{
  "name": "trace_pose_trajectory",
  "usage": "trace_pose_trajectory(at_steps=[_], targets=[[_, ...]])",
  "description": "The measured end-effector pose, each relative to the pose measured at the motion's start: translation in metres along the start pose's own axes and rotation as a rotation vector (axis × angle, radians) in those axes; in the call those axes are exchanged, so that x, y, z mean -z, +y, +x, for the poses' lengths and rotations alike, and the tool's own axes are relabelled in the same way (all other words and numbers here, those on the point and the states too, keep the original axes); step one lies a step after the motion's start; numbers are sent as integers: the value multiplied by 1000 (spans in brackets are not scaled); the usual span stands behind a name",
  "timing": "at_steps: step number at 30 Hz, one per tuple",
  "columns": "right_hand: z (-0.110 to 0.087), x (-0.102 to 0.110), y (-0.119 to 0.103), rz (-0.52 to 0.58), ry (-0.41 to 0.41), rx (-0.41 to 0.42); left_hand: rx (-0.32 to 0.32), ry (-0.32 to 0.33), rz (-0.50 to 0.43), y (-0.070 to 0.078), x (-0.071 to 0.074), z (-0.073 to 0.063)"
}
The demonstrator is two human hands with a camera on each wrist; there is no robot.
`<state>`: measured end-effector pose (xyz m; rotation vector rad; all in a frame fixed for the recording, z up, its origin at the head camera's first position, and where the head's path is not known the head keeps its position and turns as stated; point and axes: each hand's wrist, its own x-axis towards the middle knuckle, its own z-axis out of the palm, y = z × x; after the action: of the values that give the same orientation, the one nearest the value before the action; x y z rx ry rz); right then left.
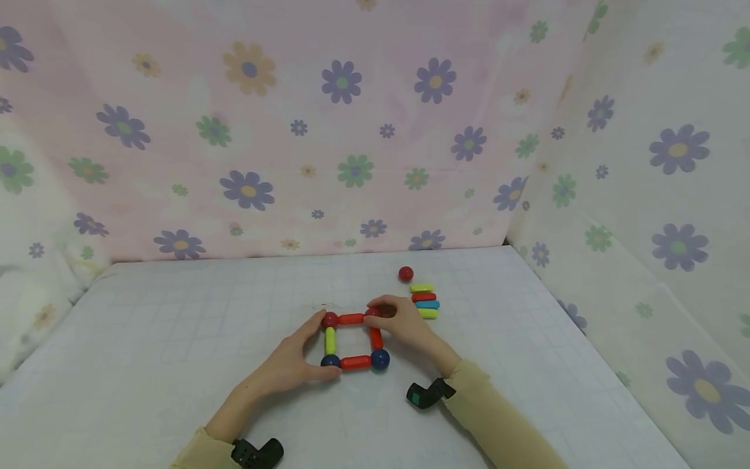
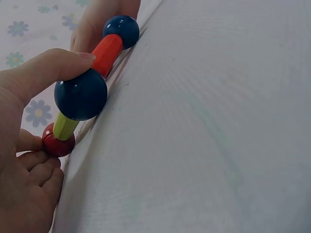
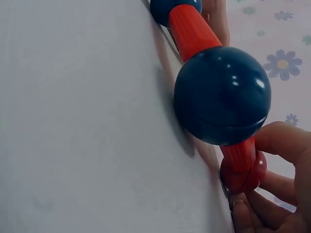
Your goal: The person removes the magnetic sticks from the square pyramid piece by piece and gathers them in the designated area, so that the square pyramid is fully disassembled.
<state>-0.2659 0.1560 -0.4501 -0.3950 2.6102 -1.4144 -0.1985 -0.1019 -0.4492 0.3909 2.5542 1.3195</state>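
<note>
A square of toy building rods and balls lies on the table. Its far corners are a red ball (image 1: 329, 320) on the left and another red ball (image 3: 244, 173) on the right. Blue balls form the near left corner (image 2: 81, 94) and near right corner (image 1: 380, 359). Red rods (image 1: 355, 363) make three sides, and a yellow-green rod (image 1: 330, 341) makes the left one. My left hand (image 1: 291, 359) spans that left side, thumb on the near blue ball and fingertips at the far red ball. With thumb and fingers, my right hand (image 1: 406, 320) pinches the far right red ball, partly hiding it.
Beyond my right hand lie several loose rods in a stack of rows: yellow-green (image 1: 422, 288), red (image 1: 424, 297), blue (image 1: 428, 305) and yellow-green (image 1: 428, 314). A loose red ball (image 1: 405, 274) sits behind them. Flowered cloth (image 1: 375, 195) hangs along the table's back and sides.
</note>
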Motion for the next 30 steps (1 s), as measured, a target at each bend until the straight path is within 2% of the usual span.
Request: trace_pose_trajectory(at_steps=[7,24,30], targets=[[0,-5,1,-19,31,34,-4,9,0,-1,1,-1],[-1,-9,-3,-54,108,31,-7,11,-5,-1,1,0],[-2,-9,-4,-45,133,5,-8,7,-10,-1,1,0]])
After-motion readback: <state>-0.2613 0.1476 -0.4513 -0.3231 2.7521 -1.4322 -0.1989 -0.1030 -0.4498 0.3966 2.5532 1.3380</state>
